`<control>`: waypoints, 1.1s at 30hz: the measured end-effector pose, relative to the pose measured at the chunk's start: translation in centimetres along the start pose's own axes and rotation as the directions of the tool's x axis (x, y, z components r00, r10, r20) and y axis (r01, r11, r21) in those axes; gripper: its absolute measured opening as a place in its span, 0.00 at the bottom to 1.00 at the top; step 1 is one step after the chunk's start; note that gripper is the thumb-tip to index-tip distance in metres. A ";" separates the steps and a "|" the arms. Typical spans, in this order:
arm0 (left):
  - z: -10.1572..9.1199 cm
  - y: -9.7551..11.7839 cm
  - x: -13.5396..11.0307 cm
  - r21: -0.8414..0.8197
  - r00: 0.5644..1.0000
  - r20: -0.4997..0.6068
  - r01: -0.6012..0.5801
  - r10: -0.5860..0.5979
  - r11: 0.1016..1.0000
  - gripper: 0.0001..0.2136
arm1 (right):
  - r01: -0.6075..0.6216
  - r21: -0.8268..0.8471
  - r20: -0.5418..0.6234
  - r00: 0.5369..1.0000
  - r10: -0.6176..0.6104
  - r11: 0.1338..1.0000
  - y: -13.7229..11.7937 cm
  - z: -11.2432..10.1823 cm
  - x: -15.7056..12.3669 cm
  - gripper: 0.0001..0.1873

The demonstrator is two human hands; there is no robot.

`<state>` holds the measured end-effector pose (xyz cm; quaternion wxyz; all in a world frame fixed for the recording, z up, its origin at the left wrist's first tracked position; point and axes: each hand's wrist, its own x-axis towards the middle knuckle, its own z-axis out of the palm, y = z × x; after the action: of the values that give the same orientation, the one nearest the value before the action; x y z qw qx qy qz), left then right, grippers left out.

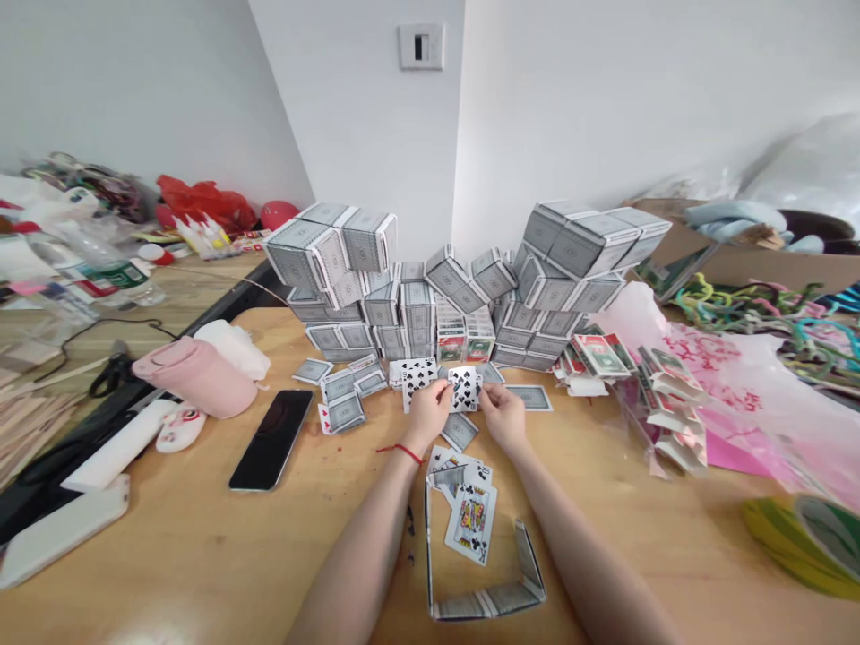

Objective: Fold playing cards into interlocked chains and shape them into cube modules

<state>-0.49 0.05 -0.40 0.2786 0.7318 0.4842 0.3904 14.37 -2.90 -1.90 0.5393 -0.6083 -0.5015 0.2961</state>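
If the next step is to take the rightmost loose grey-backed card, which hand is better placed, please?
Probably the right hand: the grey-backed card lies just beside it, on its outer side. The left hand is farther, across the spade card that both hands seem to hold.

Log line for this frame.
left hand: holds card at left edge | right hand: holds its right edge | phone: on table

1 camera (head-worn) looks forward and down over the table point(269, 537).
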 end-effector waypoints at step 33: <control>0.3 2.0 -0.6 0.148 0.931 0.143 -0.357 0.337 0.922 0.12 | 0.043 -0.285 -0.193 0.976 -0.102 0.958 -0.8 0.6 -1.0 0.20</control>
<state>0.64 -1.27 0.81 0.1685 0.8484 0.3618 0.3477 13.34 -3.66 -1.45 0.5075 -0.6866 -0.5019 0.1380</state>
